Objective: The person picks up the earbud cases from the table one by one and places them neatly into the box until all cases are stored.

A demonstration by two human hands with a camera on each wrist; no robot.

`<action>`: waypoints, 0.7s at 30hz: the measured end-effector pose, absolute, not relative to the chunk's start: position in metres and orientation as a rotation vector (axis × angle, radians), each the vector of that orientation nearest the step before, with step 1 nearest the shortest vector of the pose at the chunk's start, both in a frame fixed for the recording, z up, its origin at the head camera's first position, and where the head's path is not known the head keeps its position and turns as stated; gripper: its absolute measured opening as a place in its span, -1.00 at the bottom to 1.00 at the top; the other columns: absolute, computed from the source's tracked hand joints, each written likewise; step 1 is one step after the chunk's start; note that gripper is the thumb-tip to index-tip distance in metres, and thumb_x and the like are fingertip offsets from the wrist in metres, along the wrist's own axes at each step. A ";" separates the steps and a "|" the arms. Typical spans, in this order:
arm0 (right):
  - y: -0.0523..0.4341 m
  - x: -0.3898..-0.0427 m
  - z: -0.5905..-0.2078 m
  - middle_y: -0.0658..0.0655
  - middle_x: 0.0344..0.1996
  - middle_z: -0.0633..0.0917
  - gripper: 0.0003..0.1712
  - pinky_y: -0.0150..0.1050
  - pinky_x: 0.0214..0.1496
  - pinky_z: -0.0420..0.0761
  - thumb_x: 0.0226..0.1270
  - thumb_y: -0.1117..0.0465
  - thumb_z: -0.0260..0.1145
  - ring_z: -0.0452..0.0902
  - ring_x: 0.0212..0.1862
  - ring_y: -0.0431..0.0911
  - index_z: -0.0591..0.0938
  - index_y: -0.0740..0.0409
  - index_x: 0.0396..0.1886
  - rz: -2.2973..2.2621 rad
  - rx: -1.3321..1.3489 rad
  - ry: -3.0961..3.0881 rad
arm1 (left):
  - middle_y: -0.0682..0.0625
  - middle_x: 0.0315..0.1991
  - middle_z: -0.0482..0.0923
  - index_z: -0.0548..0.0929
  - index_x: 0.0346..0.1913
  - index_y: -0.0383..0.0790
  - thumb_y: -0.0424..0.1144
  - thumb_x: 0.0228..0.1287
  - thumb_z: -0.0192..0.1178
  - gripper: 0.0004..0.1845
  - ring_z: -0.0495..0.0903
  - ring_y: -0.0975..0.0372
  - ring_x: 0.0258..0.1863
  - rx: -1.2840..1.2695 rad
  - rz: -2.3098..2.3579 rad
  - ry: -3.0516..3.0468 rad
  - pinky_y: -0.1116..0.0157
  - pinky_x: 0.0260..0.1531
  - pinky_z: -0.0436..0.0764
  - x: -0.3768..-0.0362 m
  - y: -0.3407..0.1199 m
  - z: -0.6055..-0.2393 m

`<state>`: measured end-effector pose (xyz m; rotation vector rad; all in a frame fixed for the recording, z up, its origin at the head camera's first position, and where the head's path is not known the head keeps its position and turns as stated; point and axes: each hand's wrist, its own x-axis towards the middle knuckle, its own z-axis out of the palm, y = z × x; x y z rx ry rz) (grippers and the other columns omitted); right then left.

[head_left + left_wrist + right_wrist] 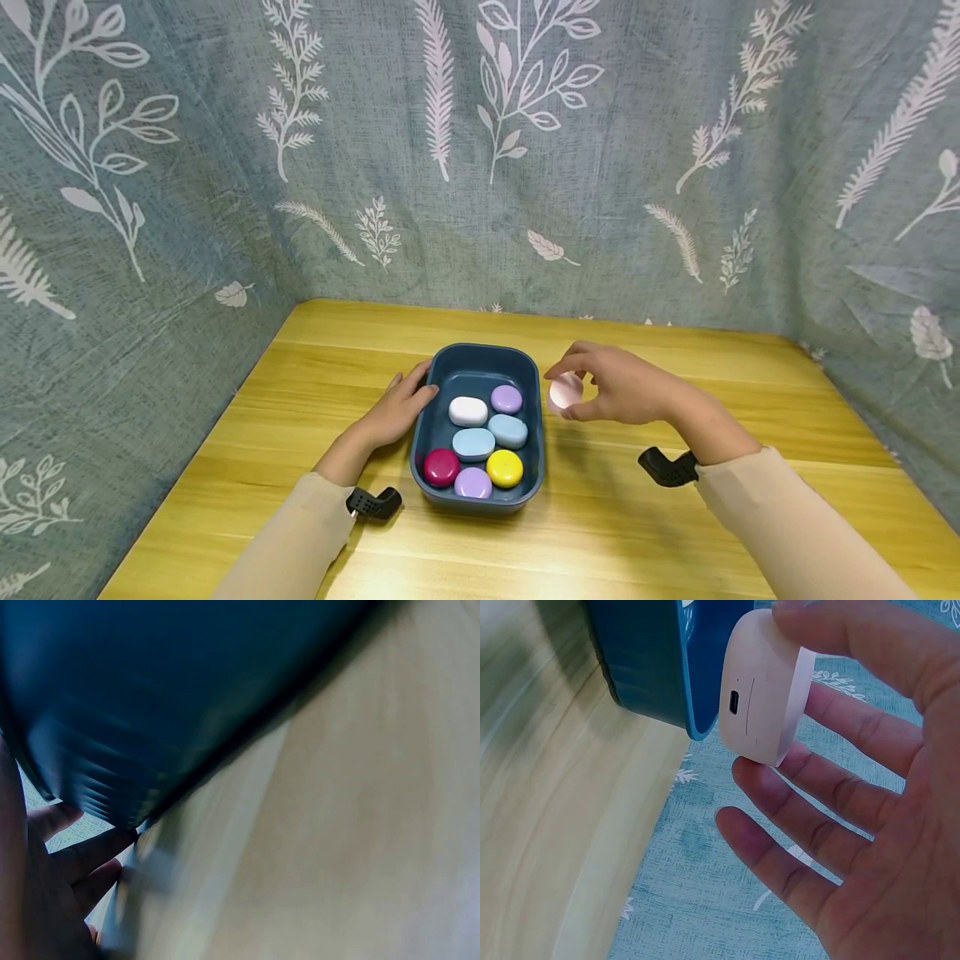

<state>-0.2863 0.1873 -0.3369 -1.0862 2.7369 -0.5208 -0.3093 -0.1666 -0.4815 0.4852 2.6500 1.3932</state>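
A pale pink earbud charging case [565, 393] is pinched between the thumb and fingertips of my right hand [628, 387], just outside the right rim of a dark blue plastic bin [477, 367]. The right wrist view shows a small charging port on the side of this case [759, 697], beside the bin wall [646, 664]. My left hand [393, 414] holds the bin's left side, thumb over the rim and fingers along the outer wall. Inside lie a white case [468, 412], a crimson one [441, 467], a yellow one [505, 468], plus light blue and lilac ones.
The bin stands on a wooden table [322, 358]. Grey-blue curtains [450, 225] with white leaf prints hang behind the table and along its sides. A black wrist mount [667, 468] sits at the right cuff, another [375, 503] at the left.
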 end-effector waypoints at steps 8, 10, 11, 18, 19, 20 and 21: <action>0.184 -0.290 -0.332 0.04 0.05 0.66 -0.47 -0.15 -0.01 0.62 0.25 0.09 0.54 0.55 -0.08 -0.13 0.70 -0.03 0.23 -0.506 -1.089 2.741 | -0.16 0.62 0.21 0.13 0.66 -0.12 -0.02 0.65 -0.14 -0.36 0.02 -0.12 0.67 0.489 1.403 2.644 -0.15 0.66 -0.35 -0.309 -0.167 -0.482; 0.183 -0.291 -0.331 0.04 0.06 0.66 -0.47 -0.15 -0.01 0.62 0.24 0.10 0.54 0.54 -0.08 -0.13 0.70 -0.04 0.23 -0.499 -1.094 2.741 | -0.16 0.62 0.21 0.13 0.66 -0.12 -0.01 0.65 -0.14 -0.36 -0.03 -0.14 0.68 0.481 1.402 2.645 -0.15 0.66 -0.34 -0.309 -0.167 -0.482; 0.182 -0.292 -0.331 0.04 0.06 0.66 -0.47 -0.15 -0.01 0.63 0.24 0.10 0.54 0.54 -0.08 -0.13 0.70 -0.03 0.23 -0.497 -1.096 2.741 | -0.16 0.62 0.21 0.13 0.66 -0.12 -0.01 0.65 -0.14 -0.36 -0.07 -0.15 0.68 0.475 1.403 2.644 -0.16 0.65 -0.34 -0.309 -0.167 -0.482; 0.176 -0.297 -0.327 0.05 0.08 0.66 -0.46 -0.13 0.02 0.63 0.26 0.07 0.53 0.56 -0.06 -0.11 0.69 0.00 0.25 -0.485 -1.086 2.730 | -0.16 0.62 0.19 0.13 0.66 -0.10 0.00 0.65 -0.13 -0.36 -0.21 -0.18 0.69 0.457 1.408 2.632 -0.20 0.65 -0.31 -0.308 -0.166 -0.481; 0.175 -0.298 -0.327 0.05 0.08 0.66 -0.45 -0.12 0.03 0.64 0.26 0.07 0.53 0.56 -0.06 -0.11 0.69 0.01 0.25 -0.483 -1.084 2.727 | -0.16 0.62 0.20 0.13 0.66 -0.10 0.00 0.65 -0.13 -0.36 -0.18 -0.17 0.69 0.462 1.408 2.633 -0.19 0.65 -0.32 -0.308 -0.166 -0.481; 0.174 -0.300 -0.326 0.05 0.08 0.66 -0.45 -0.11 0.04 0.64 0.26 0.07 0.53 0.56 -0.05 -0.11 0.69 0.02 0.25 -0.480 -1.082 2.725 | -0.15 0.62 0.20 0.13 0.66 -0.10 0.00 0.65 -0.14 -0.36 -0.17 -0.17 0.69 0.465 1.408 2.634 -0.18 0.65 -0.32 -0.309 -0.166 -0.482; 0.173 -0.301 -0.326 0.04 0.08 0.66 -0.45 -0.10 0.05 0.64 0.27 0.07 0.53 0.56 -0.04 -0.10 0.69 0.04 0.25 -0.480 -1.083 2.721 | -0.15 0.62 0.20 0.13 0.66 -0.09 0.00 0.65 -0.14 -0.36 -0.16 -0.16 0.69 0.469 1.409 2.633 -0.18 0.65 -0.33 -0.309 -0.166 -0.482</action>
